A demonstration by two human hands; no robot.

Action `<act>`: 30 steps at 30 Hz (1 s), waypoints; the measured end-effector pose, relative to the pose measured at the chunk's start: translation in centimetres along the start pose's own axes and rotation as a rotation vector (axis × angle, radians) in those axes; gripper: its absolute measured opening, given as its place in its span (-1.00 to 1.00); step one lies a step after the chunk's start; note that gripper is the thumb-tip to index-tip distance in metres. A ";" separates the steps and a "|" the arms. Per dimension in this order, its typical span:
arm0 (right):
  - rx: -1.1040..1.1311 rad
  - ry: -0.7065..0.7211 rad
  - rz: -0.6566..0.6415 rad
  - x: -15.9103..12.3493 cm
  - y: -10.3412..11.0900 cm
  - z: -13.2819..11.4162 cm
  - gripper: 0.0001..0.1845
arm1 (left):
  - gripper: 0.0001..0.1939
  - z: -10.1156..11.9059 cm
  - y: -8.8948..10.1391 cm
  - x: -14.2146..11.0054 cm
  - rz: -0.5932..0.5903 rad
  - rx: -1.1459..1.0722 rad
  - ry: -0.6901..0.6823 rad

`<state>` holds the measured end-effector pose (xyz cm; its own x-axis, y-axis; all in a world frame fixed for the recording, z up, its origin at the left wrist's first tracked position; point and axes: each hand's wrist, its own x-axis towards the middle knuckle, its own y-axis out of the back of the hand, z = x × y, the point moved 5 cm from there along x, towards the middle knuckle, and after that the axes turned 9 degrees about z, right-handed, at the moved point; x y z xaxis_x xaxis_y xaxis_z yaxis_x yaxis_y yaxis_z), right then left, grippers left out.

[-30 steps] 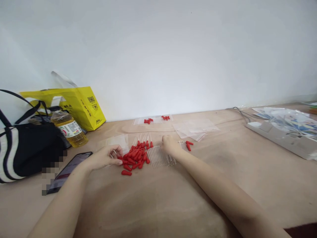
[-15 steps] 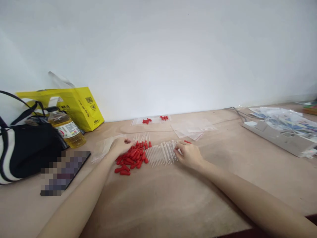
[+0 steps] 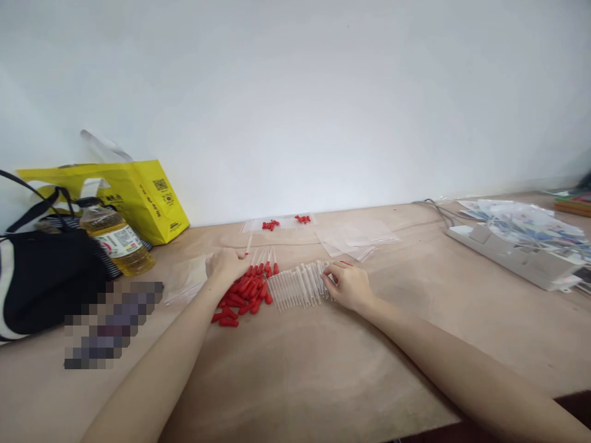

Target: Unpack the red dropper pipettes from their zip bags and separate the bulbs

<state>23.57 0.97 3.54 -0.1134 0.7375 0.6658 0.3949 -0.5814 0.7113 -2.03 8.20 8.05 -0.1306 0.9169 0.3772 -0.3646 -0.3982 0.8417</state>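
My left hand [image 3: 226, 267] is closed above the left side of the red pile, gripping a dropper [image 3: 249, 244]. Its clear tube points up and away, with a bit of red at the fingers. Beneath and beside this hand lies a heap of red rubber bulbs [image 3: 244, 295]. Several assembled droppers [image 3: 268, 261] lie along the heap's far edge. A row of clear tubes [image 3: 298, 286] spreads between the hands. At the row's right end my right hand [image 3: 348, 286] has its fingers pinched against the tubes. A red tip [image 3: 346, 263] shows just behind that hand; what its fingertips hold is hidden.
Clear plastic bags [image 3: 355, 240] lie behind the tubes, and a bag with red bulbs and tubes [image 3: 286, 221] lies near the wall. Left are a phone-like blurred object [image 3: 115, 326], an oil bottle [image 3: 120, 240], and yellow bag [image 3: 166, 215]. A white power strip [image 3: 508, 258] sits right.
My left hand has turned and lifted slightly away from the bulbs, and a dropper now shows in its fingers. My right hand stays at the tubes. The view has shifted slightly.
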 end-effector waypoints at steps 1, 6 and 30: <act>0.014 0.044 0.070 0.0 0.4 -0.3 -0.82 | -0.75 0.7 0.6 -0.7 0.050 0.036 -0.032; 0.079 0.382 0.362 -0.7 2.2 -3.1 -0.75 | -0.80 6.3 1.2 -7.2 0.324 0.170 -0.721; 0.072 0.622 0.324 -1.9 1.0 -4.5 -0.83 | -0.78 8.1 0.5 -12.3 0.501 0.089 -1.077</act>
<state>20.10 -2.55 4.06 -0.4719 0.1853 0.8619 0.5535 -0.6987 0.4532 6.90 -3.47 6.98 0.6168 0.1803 0.7662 -0.4233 -0.7446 0.5161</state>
